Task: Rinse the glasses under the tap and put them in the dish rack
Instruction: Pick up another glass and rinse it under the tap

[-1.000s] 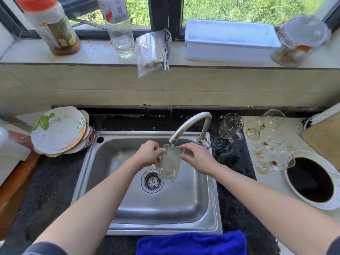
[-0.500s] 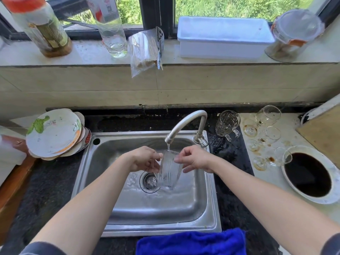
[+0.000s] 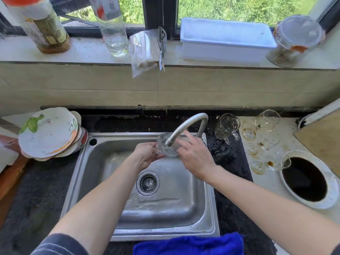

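Head view: a wet glass [image 3: 168, 149] is clamped between both hands [image 3: 147, 153] [image 3: 195, 159] at frame centre, touching the tap [image 3: 185, 126]; chipping or slipping is risked.

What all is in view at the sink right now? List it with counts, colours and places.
Glass: one, clear, held under the tap spout.
Tap: one, silver, behind the sink.
Sink: one, steel, centre.
Plates: a stack, white patterned, left of the sink.
Glass mug: one, clear, right of the tap.
Dirty glasses: several, clear with brown stains, right counter.
Bowl: one, white, dark liquid, far right.
Cloth: one, blue, front edge.
Tub: one, white, windowsill.
Bottles: two, windowsill left.
Jar: one, clear, windowsill right.
Left hand: holding the glass.
Right hand: holding the glass.
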The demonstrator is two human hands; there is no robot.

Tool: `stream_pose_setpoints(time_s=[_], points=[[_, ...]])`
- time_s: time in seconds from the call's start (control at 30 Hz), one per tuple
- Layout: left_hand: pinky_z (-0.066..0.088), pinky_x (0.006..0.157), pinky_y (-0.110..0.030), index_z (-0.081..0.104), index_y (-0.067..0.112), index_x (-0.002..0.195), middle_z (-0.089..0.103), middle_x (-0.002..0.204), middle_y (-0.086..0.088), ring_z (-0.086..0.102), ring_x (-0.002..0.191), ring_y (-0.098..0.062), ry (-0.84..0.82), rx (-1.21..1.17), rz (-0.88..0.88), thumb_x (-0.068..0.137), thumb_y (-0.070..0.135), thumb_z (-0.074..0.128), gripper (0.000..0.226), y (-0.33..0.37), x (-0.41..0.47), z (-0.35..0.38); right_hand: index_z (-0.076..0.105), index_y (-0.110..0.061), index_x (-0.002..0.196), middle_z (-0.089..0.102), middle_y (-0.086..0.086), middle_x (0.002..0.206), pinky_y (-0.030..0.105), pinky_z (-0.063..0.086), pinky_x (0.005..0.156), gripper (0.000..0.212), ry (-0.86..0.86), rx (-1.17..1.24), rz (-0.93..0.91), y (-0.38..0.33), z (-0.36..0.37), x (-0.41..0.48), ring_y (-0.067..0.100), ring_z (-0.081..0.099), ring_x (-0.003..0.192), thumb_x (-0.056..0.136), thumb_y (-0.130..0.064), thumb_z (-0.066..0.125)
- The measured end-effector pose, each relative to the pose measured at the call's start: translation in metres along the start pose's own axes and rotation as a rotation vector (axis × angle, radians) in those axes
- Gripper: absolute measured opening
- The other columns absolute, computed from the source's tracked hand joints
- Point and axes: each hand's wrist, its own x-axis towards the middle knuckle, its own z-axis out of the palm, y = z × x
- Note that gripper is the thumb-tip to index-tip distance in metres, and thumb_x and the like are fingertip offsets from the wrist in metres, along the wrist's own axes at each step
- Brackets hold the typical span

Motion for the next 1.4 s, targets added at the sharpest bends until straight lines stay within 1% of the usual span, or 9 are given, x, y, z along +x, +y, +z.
stream_pose_setpoints(time_s=[0.17, 0.3, 0.43, 0.6, 0.77, 0.9, 0.97, 1.23, 1.4], points=[[0.056, 0.053, -0.028, 0.051, -0.007, 0.127, 0.064, 0.082, -0.02, 0.06, 0.066, -0.024, 0.093, -0.056, 0.128, 0.078, -0.028, 0.043, 0.054, 0.001, 0.006, 0.005, 0.062, -0.007, 0.121, 0.066, 0.009, 0.119, 0.042, 0.057, 0.069, 0.045, -0.052, 0.07, 0.04, -0.014, 0.018, -0.003, 0.028, 0.058, 0.119, 0.076, 0.0, 0.057], [0.055, 0.056, -0.029, 0.05, -0.005, 0.129, 0.063, 0.081, -0.019, 0.06, 0.064, -0.022, 0.094, -0.084, 0.135, 0.08, -0.027, 0.043, 0.054, 0.005, 0.0, 0.01, 0.029, -0.013, 0.151, 0.042, 0.008, 0.146, 0.037, 0.05, 0.078, 0.067, -0.176, 0.091, 0.131, -0.025, 0.017, 0.024, 0.024, 0.035, 0.135, 0.088, -0.003, 0.049], [0.053, 0.063, -0.033, 0.049, -0.003, 0.129, 0.062, 0.084, -0.021, 0.058, 0.068, -0.024, 0.117, -0.147, 0.124, 0.079, -0.028, 0.04, 0.056, 0.003, 0.003, -0.008, 0.045, -0.009, 0.141, 0.056, 0.008, 0.135, 0.031, 0.048, 0.056, 0.071, -0.201, -0.031, -0.054, -0.022, 0.01, 0.006, 0.021, 0.041, 0.125, 0.072, -0.002, 0.056], [0.055, 0.065, -0.032, 0.051, -0.005, 0.126, 0.065, 0.084, -0.019, 0.063, 0.072, -0.025, 0.095, -0.096, 0.112, 0.079, -0.029, 0.04, 0.054, -0.002, -0.001, 0.001, 0.03, -0.011, 0.147, 0.04, 0.012, 0.145, 0.04, 0.044, 0.078, 0.058, -0.241, -0.037, 0.06, -0.031, 0.012, 0.028, 0.028, 0.037, 0.132, 0.091, 0.001, 0.039], [0.055, 0.051, -0.026, 0.052, -0.005, 0.126, 0.066, 0.085, -0.02, 0.065, 0.071, -0.024, 0.109, -0.086, 0.097, 0.077, -0.029, 0.04, 0.056, 0.0, -0.001, -0.016, 0.054, -0.007, 0.132, 0.06, 0.009, 0.131, 0.033, 0.048, 0.053, 0.056, -0.188, -0.095, -0.135, -0.016, 0.017, 0.002, 0.026, 0.055, 0.122, 0.079, -0.003, 0.037], [0.057, 0.056, -0.026, 0.056, -0.008, 0.12, 0.065, 0.087, -0.021, 0.064, 0.072, -0.025, 0.076, -0.028, 0.091, 0.076, -0.03, 0.042, 0.052, -0.003, -0.005, -0.003, 0.045, -0.007, 0.137, 0.051, 0.012, 0.136, 0.042, 0.047, 0.08, 0.05, -0.271, -0.125, -0.011, -0.025, 0.012, 0.025, 0.029, 0.044, 0.128, 0.088, 0.003, 0.042], [0.057, 0.053, -0.025, 0.058, -0.006, 0.116, 0.065, 0.085, -0.021, 0.064, 0.071, -0.025, 0.103, -0.002, 0.105, 0.075, -0.03, 0.043, 0.05, 0.003, -0.006, -0.011, 0.049, -0.01, 0.135, 0.055, 0.008, 0.133, 0.037, 0.048, 0.071, 0.05, -0.226, -0.098, -0.078, -0.023, 0.008, 0.016, 0.025, 0.048, 0.124, 0.087, -0.001, 0.038], [0.061, 0.063, -0.032, 0.06, -0.012, 0.105, 0.067, 0.082, -0.024, 0.069, 0.065, -0.029, -0.007, 0.162, 0.088, 0.082, -0.015, 0.056, 0.023, 0.013, -0.015, -0.01, 0.07, -0.015, 0.074, 0.069, 0.0, 0.079, 0.032, 0.045, 0.053, 0.026, -0.211, -0.214, -0.081, -0.015, 0.009, 0.024, 0.022, 0.064, 0.087, 0.051, -0.007, 0.08], [0.047, 0.096, -0.045, 0.055, 0.012, 0.123, 0.06, 0.119, -0.024, 0.057, 0.112, -0.038, -0.052, -0.017, 0.006, 0.099, 0.036, 0.042, 0.037, 0.005, -0.003, -0.03, 0.064, -0.016, 0.118, 0.069, 0.011, 0.101, 0.041, 0.048, 0.073, 0.026, -0.19, 0.12, 0.105, -0.023, -0.007, 0.024, 0.032, 0.063, 0.096, 0.095, -0.017, 0.052]])
